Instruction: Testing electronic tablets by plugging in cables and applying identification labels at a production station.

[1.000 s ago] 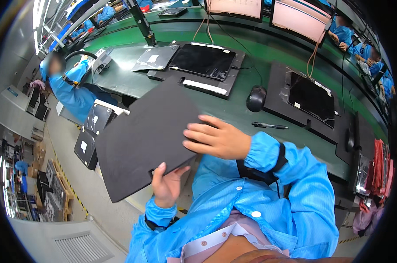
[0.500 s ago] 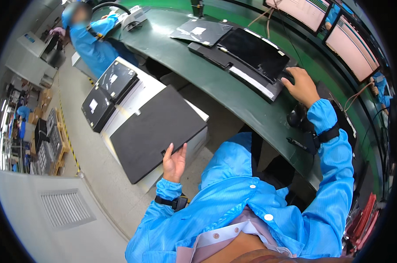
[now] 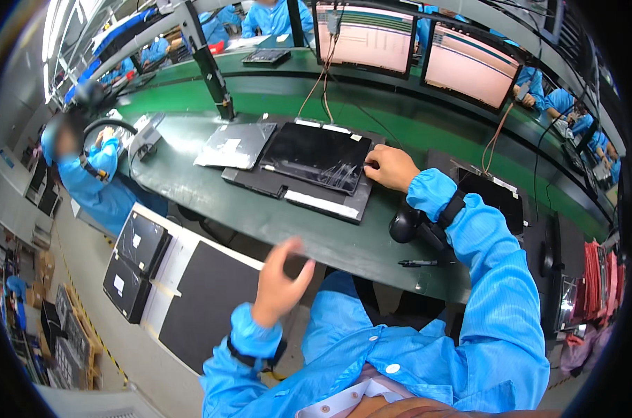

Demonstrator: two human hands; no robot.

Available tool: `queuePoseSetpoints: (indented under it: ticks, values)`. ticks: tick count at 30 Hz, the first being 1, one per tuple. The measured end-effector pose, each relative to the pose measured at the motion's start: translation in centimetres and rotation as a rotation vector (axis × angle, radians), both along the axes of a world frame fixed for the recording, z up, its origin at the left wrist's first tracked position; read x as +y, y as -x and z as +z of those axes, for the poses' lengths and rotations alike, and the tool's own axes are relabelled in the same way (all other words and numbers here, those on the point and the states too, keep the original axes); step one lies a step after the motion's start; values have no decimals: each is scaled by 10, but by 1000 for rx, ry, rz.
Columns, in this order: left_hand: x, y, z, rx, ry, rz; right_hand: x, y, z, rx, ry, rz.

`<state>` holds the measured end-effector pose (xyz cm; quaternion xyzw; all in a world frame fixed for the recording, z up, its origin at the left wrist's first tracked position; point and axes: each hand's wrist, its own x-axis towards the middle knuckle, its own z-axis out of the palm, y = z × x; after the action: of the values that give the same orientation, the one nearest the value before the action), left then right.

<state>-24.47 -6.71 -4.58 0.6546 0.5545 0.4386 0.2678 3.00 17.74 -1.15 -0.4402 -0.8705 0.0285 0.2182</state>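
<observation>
On the green workbench [image 3: 309, 230] before me, a black flat-panel display [image 3: 317, 155] in clear film rests on a notched black foam tray [image 3: 359, 198], a grey panel [image 3: 235, 145] just beside it. The worker's right hand [image 3: 394, 169] is at the display's right edge, fingers curled in close to the thumb; I cannot tell whether they pinch anything. Below that wrist sit a black mouse [image 3: 403, 226] and, nearer the bench's edge, a black pen [image 3: 418, 263]. The left hand [image 3: 279, 282], slightly blurred, hangs bare with thumb and fingers spread apart, near a flat black board [image 3: 215, 299] lying on a white table [image 3: 181, 247]. Two black boxes [image 3: 138, 240] with white labels stand side by side at that table's far side.
</observation>
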Motion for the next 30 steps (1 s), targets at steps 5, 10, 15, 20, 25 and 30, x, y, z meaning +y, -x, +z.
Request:
queuePoseSetpoints:
  ticks: [5,10,15,20,25,30]
  values:
    - [145,-16,30,740,-500,185,-11,11,47,-23,145,-58]
    - [199,-17,38,887,-481,-62,-33,19,91,-133,143,-127]
    - [150,-10,59,636,-644,31,-76,-29,105,-10,-48,-99]
    - [16,20,73,-159,-272,311,-180,-95,61,-126,-115,119]
    - [-45,18,22,-1123,125,135,-229,-115,-1,-297,66,-129]
    - [-52,-23,-29,-1283,349,110,-232,-122,-8,124,2,-92]
